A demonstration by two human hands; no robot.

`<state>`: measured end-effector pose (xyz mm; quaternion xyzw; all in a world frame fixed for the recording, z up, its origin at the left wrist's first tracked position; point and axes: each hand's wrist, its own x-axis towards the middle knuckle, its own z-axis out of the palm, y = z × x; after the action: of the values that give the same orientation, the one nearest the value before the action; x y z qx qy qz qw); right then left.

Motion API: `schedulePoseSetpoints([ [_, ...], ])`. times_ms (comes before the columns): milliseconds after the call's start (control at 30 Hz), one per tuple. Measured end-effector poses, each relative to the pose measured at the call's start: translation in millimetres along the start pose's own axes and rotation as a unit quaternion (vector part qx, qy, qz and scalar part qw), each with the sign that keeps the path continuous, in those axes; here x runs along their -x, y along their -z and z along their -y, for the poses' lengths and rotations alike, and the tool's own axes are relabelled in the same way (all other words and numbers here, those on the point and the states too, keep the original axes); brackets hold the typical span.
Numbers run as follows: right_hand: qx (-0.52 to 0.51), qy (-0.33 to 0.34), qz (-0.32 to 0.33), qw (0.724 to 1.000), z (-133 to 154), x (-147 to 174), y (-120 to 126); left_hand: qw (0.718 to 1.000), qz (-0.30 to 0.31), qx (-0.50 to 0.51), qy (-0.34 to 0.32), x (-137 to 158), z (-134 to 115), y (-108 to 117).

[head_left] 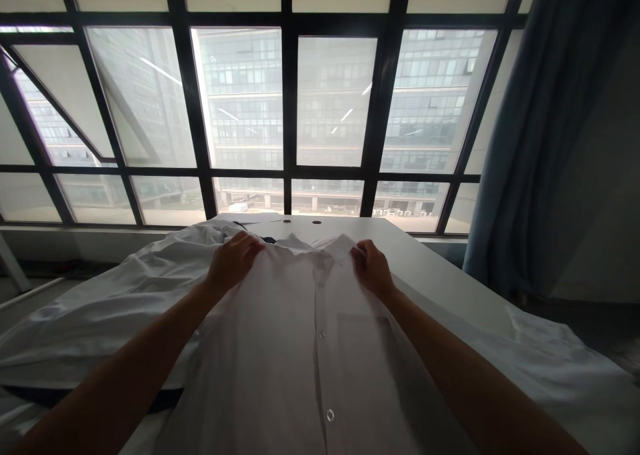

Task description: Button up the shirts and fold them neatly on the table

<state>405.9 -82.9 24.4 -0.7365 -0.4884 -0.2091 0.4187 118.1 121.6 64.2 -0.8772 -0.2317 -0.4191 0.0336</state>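
Observation:
A white button-up shirt [285,335] is stretched between my two hands, its front facing me and its collar at the far end. My left hand [234,260] pinches the shirt near the left shoulder, beside the collar. At the opposite shoulder my right hand [373,267] grips the cloth with curled fingers. Clear buttons run down the middle of the front, and a chest pocket shows faintly on the right half. One sleeve [545,348] trails over the table to the right. The lower hem is out of view.
More white garments with dark bands [125,288] lie heaped on the left. Under the shirt is a white table [445,282] with two round dark holes near its far edge. Behind stand black-framed windows [330,102], one tilted open at the left. A blue-grey curtain [520,162] hangs at the right.

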Motion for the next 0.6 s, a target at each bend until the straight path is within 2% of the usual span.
schedulePoseSetpoints([
  [100,0.054,-0.031,0.019,0.998,8,-8,-10,0.996,0.026,-0.086,-0.001,1,-2,-10],
  [167,0.118,-0.059,0.083,0.988,8,-8,-21,0.985,0.091,-0.147,-0.007,7,-2,-25],
  [267,0.206,-0.084,0.207,0.953,6,3,-37,0.961,0.196,-0.192,0.006,19,-6,-50],
  [333,0.218,-0.078,0.248,0.941,5,12,-45,0.962,0.22,-0.164,0.01,23,-13,-63],
  [467,0.183,-0.083,0.245,0.949,4,19,-55,0.964,0.258,-0.053,0.014,15,-31,-82],
  [600,0.122,-0.097,0.262,0.952,0,9,-68,0.945,0.31,-0.008,0.104,-4,-30,-104],
])
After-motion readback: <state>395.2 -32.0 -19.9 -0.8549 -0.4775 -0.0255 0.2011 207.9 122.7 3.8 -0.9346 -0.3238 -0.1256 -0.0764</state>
